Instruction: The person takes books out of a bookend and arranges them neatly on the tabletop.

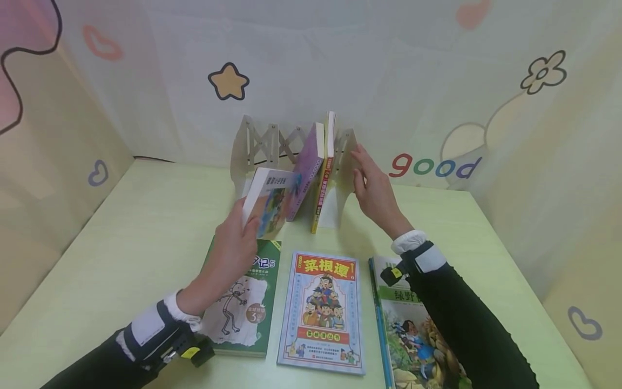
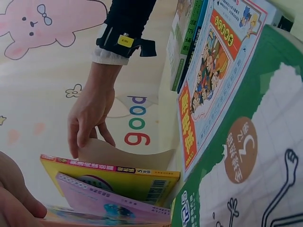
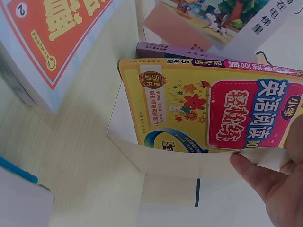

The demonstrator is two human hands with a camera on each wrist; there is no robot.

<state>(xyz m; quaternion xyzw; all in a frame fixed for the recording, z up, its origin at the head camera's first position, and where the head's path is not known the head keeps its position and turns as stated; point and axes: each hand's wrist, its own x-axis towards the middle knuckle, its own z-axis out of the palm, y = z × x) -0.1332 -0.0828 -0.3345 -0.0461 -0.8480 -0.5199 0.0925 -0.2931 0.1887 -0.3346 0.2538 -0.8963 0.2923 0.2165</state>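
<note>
My left hand [image 1: 232, 243] grips a white-topped book with a picture cover [image 1: 273, 202], tilted in front of the left part of an expandable metal book rack [image 1: 239, 154]. My right hand [image 1: 376, 192] holds the rack's right end panel [image 3: 189, 163] by its edge, the thumb lying along it. Inside the rack a purple book [image 1: 307, 167] leans to the right against an upright yellow book [image 3: 180, 104]. In the left wrist view, only part of my left hand [image 2: 16, 194] shows, at the lower left.
Nearer me on the pale table [image 1: 131, 243] lie a green book [image 1: 264, 324], a light-blue book with a red title band [image 1: 320, 308] and, under my right forearm, a stack of books with a green band [image 1: 413, 335]. A printed curtain [image 1: 389, 70] hangs behind the rack.
</note>
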